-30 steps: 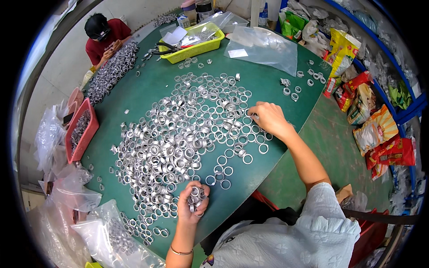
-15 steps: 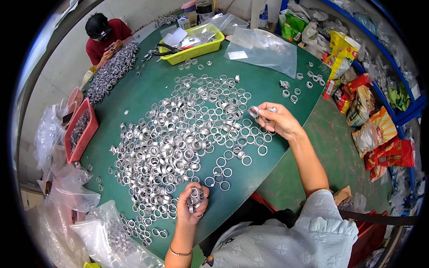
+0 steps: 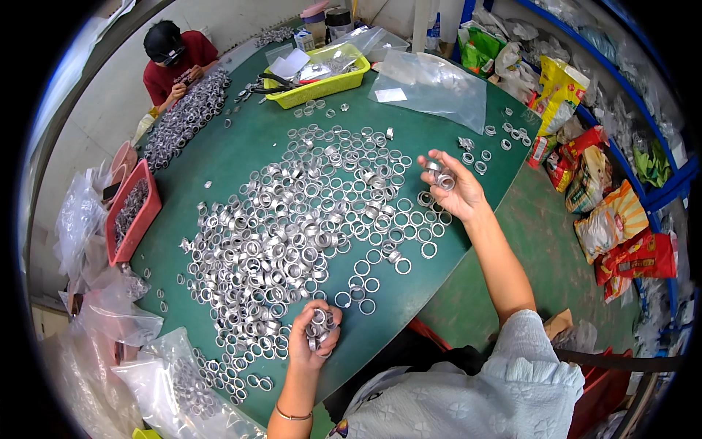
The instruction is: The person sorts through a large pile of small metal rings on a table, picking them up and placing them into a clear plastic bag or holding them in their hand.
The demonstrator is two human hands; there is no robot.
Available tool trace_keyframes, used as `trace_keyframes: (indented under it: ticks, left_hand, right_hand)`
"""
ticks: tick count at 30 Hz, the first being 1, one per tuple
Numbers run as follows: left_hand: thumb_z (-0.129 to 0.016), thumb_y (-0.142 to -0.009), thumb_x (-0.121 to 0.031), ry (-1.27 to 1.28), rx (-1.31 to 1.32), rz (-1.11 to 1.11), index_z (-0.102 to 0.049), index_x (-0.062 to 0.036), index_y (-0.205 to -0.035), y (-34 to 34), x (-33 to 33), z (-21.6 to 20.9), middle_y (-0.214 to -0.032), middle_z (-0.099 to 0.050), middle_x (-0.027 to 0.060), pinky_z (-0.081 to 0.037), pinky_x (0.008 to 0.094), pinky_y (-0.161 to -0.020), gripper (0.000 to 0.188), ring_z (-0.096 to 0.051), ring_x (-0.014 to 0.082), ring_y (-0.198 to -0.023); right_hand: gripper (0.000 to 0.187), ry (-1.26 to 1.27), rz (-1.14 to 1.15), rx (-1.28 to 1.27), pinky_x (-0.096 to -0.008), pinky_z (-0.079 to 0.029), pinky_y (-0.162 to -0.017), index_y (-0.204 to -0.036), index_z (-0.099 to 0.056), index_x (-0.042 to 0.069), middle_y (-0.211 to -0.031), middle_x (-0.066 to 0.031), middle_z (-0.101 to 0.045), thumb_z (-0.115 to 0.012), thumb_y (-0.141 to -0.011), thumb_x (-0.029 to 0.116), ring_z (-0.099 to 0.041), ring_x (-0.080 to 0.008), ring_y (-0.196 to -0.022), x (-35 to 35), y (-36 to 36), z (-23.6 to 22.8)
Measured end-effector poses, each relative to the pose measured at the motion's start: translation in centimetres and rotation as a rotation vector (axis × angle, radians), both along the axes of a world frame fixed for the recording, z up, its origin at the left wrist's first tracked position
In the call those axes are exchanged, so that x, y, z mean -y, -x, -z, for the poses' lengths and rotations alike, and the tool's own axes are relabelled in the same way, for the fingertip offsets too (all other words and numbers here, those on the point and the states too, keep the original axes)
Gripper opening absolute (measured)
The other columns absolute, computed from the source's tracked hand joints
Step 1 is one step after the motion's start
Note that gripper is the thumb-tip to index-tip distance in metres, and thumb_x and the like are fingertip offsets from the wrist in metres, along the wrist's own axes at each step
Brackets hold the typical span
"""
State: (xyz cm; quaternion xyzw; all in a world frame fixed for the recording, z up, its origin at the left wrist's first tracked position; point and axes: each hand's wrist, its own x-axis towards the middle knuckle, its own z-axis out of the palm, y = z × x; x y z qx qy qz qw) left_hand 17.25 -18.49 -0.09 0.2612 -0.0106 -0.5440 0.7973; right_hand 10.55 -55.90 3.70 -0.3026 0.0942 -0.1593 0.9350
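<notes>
A wide heap of silvery metal rings (image 3: 274,241) covers the middle of the green table (image 3: 417,289). At the heap's near edge, my left hand (image 3: 313,333) is closed around a cluster of metal rings that shows between the thumb and fingers. Farther right, above the loose rings near the table edge, my right hand (image 3: 461,192) is raised with its fingers curled. Several rings (image 3: 441,175) lie in it against the fingers and palm. Beneath that hand, single rings (image 3: 404,218) lie flat and apart on the tabletop.
A yellow basket (image 3: 322,89) with tools and papers stands at the back, beside a clear plastic bag (image 3: 431,88). At left is a red bin (image 3: 139,212) of small parts. Across the table a person (image 3: 178,62) handles parts from a dark pile. Bagged goods (image 3: 621,219) line the right side.
My right hand has turned its palm upward and lifted slightly. The ring that stood out at its fingertips now sits among the others in the hand. My left hand has barely moved.
</notes>
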Motion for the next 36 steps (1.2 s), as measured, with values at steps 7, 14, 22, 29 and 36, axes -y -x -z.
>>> trace_keyframes:
  ticks: [7, 14, 22, 29, 36]
  left_hand:
    - [-0.047, -0.092, -0.032, -0.015, -0.012, -0.004, -0.053, -0.0087, -0.102, 0.1, 0.1, 0.0, -0.087, -0.048, 0.0149, -0.023, 0.0176, -0.029, 0.026, -0.036, 0.0099, -0.041]
    - [-0.048, -0.091, -0.031, -0.045, -0.021, -0.016, -0.053, -0.0087, -0.1, 0.0, -0.1, 0.0, -0.086, -0.049, 0.0148, -0.024, 0.0179, -0.029, 0.025, -0.037, 0.0106, -0.042]
    - [-0.046, -0.092, -0.029, -0.011, -0.025, -0.012, -0.052, -0.0083, -0.102, 0.0, -0.1, -0.1, -0.087, -0.049, 0.0152, -0.024, 0.0173, -0.03, 0.024, -0.037, 0.0107, -0.043]
    - [-0.046, -0.092, -0.027, 0.024, -0.075, -0.011, -0.053, -0.0066, -0.102, -0.1, 0.0, 0.0, -0.088, -0.052, 0.0178, -0.025, 0.0182, -0.03, 0.024, -0.038, 0.0114, -0.043]
    - [-0.046, -0.091, -0.028, 0.043, -0.074, 0.008, -0.052, -0.0057, -0.102, -0.2, -0.2, 0.4, -0.088, -0.048, 0.0182, -0.025, 0.0171, -0.03, 0.025, -0.036, 0.0105, -0.043]
  right_hand:
    - [0.024, 1.417, 0.286, -0.56, -0.0313, -0.047, -0.056, -0.098, -0.069, 0.011, -0.069, -0.0073, -0.06, -0.069, -0.076, 0.018, -0.058, -0.0161, -0.063, 3.5, -5.3, 1.9]
    - [0.025, 1.693, 0.438, -0.628, -0.0387, -0.05, -0.069, -0.098, -0.069, 0.012, -0.083, -0.0139, -0.066, -0.069, -0.075, 0.02, -0.064, -0.031, -0.078, 3.7, -10.7, 1.1]
    - [0.022, 1.911, -0.071, -0.791, -0.0432, -0.05, -0.077, -0.091, -0.07, 0.012, -0.088, -0.0164, -0.067, -0.066, -0.079, 0.029, -0.062, -0.0347, -0.088, 4.1, -11.6, 0.4]
    - [0.021, 1.821, 0.184, -0.739, -0.0428, -0.05, -0.078, -0.095, -0.07, 0.017, -0.091, -0.0142, -0.067, -0.07, -0.075, 0.025, -0.063, -0.0324, -0.089, 4.1, -14.2, 0.8]
    - [0.018, 2.041, 0.042, -0.612, -0.0414, -0.051, -0.075, -0.087, -0.071, 0.014, -0.089, -0.0135, -0.068, -0.071, -0.071, 0.022, -0.064, -0.0322, -0.084, 1.0, -18.1, 0.6]
